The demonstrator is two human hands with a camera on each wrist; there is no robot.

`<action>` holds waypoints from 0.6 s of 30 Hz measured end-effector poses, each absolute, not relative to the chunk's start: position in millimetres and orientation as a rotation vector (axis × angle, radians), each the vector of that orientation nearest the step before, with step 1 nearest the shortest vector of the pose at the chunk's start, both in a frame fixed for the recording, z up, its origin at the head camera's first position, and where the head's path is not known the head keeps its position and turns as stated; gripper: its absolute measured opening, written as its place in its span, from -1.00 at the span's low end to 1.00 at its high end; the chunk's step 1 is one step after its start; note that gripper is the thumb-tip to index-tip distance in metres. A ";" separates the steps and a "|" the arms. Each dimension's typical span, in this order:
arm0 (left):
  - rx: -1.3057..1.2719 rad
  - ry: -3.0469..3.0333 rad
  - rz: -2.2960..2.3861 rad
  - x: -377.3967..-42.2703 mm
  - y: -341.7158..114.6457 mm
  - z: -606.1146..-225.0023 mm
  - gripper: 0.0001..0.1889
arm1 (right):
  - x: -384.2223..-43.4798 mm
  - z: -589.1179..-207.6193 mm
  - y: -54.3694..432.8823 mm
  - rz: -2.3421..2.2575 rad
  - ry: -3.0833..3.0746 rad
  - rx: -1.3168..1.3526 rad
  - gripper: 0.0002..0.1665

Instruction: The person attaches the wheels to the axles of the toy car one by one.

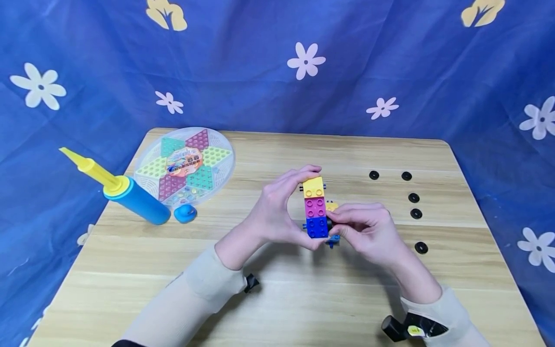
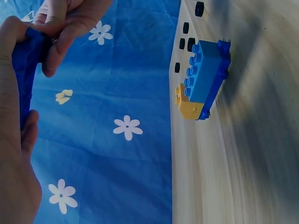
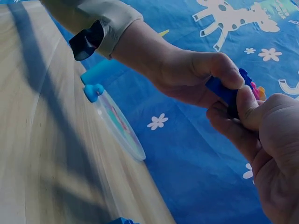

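Left grip (image 1: pixel 273 212) holds blocks (image 1: pixel 315 207): head view shows pink, left wrist only blue.

The table (image 1: pixel 286 308) carries wheels (image 1: pixel 421 247), blocks (image 2: pixel 205 72), game board (image 1: pixel 200 178), pump (image 1: pixel 140 202) — a toy (image 1: pixel 185 213), perhaps.

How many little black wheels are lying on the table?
5: two small round black wheels at the back, two nearer, one nearest, all right of centre on the light wood-grain table. The hands may hide others.
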State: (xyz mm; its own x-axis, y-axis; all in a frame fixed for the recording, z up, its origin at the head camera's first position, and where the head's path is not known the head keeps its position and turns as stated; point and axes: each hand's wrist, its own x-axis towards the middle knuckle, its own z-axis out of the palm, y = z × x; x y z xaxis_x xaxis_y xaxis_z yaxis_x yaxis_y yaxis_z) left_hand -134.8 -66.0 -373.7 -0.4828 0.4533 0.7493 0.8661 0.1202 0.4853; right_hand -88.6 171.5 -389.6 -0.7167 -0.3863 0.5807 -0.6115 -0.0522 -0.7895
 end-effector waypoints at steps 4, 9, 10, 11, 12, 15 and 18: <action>-1.277 -1.968 -1.338 -134.6 -67.0 -373.8 0.17 | -87.9 -389.9 169.6 1.912 -2.007 1.058 -0.77; -1.260 -1.989 -1.338 -135.9 -69.4 -371.3 0.17 | -89.3 -388.9 169.4 1.937 -1.960 1.080 -0.68; -1.257 -1.999 -1.335 -136.1 -70.0 -370.3 0.17 | -90.0 -388.5 169.5 1.941 -1.949 1.092 -0.68; -1.256 -2.008 -1.334 -136.3 -70.4 -369.1 0.17 | -90.8 -388.1 169.7 1.951 -1.937 1.104 -0.69; -1.257 -2.020 -1.333 -136.3 -70.9 -367.9 0.17 | -91.3 -387.5 170.0 1.957 -1.934 1.111 -0.68; -1.262 -2.078 -1.333 -135.2 -72.6 -365.9 0.16 | -92.9 -387.6 170.4 1.953 -1.925 1.128 -0.68; -1.270 -2.161 -1.326 -133.5 -74.3 -365.5 0.14 | -93.0 -388.2 170.9 1.937 -1.921 1.140 -0.70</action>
State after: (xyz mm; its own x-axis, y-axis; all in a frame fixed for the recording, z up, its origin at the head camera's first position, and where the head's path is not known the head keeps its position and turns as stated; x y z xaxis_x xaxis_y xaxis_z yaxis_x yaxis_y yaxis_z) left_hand -133.5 -74.3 -365.5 -0.5619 0.5258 0.6386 0.8075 0.1814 0.5613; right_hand -93.0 170.9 -388.2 -0.6882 -0.3757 0.6207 -0.6175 -0.1458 -0.7729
